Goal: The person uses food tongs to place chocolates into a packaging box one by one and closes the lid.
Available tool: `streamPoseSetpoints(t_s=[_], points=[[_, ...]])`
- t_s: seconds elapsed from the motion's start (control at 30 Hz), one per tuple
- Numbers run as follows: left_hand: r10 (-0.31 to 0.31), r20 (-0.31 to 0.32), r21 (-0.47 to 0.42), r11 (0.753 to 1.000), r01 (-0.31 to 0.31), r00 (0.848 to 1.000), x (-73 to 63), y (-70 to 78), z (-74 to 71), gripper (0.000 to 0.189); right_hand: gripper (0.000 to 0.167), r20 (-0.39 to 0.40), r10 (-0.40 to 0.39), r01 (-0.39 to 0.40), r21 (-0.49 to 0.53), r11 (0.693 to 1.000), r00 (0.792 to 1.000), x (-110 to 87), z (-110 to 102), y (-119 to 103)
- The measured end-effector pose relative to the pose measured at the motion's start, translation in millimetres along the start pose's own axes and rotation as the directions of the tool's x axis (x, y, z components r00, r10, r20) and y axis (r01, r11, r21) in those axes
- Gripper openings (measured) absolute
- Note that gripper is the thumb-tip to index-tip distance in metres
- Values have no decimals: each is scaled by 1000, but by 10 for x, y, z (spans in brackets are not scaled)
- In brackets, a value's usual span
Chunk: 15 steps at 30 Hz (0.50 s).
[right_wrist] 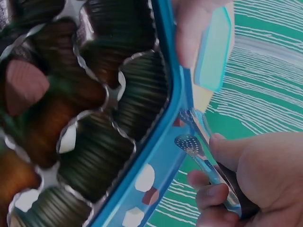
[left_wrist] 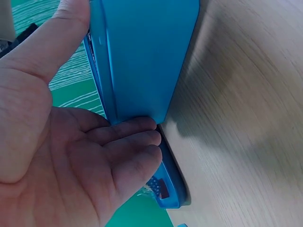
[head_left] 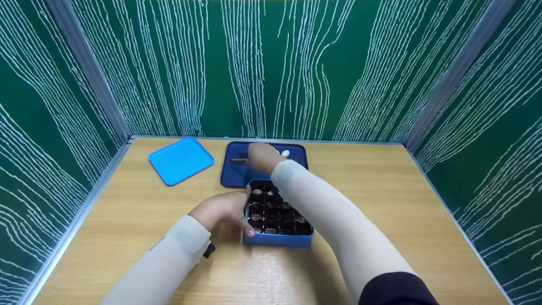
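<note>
Green walls (head_left: pixel 214 80) are enclosing the surface (head_left: pixel 381 203); your right grip (head_left: pixel 262 156) is clasping parted tongs (right_wrist: pixel 207 165) over the far tray (head_left: pixel 230 174), left grip (head_left: pixel 225 208) holding the nearer box (head_left: pixel 277 240); loosely pinched pieces (right_wrist: pixel 144 178) could be slipping.

Off-white fabric arm sleeves (head_left: pixel 334 216) have greyish cuffs (head_left: pixel 289 173), the left bearing small dark lettering (head_left: pixel 158 243). A black fabric sleeve (head_left: pixel 396 290) tops the right.
</note>
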<state>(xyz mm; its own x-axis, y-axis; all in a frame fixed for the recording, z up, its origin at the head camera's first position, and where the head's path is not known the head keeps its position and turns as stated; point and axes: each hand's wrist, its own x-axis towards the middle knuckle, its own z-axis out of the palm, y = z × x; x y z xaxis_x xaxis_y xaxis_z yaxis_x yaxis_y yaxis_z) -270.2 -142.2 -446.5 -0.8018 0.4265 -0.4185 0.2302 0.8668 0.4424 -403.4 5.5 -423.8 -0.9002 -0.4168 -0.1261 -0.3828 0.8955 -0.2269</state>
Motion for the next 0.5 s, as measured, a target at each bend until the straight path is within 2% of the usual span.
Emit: streamPoseSetpoints(t_s=[0.17, 0.3, 0.4, 0.5], points=[[5, -2, 15, 1000, -5, 1000, 12, 10, 5, 153, 26, -18, 18, -18, 13, 1000, 1000, 66, 86, -7], [13, -8, 15, 1000, -13, 1000, 23, 5, 15, 153, 22, -17, 4, -4, 18, 1000, 1000, 78, 90, 36], [24, -14, 12, 1000, -23, 1000, 31, -12, 20, 153, 13, 6, -7, 7, -12, 1000, 1000, 46, 21, 93], [23, -17, 11, 1000, -23, 1000, 29, -33, 21, 154, 5, 63, 20, -16, -60, 998, 998, 1, -88, 153]])
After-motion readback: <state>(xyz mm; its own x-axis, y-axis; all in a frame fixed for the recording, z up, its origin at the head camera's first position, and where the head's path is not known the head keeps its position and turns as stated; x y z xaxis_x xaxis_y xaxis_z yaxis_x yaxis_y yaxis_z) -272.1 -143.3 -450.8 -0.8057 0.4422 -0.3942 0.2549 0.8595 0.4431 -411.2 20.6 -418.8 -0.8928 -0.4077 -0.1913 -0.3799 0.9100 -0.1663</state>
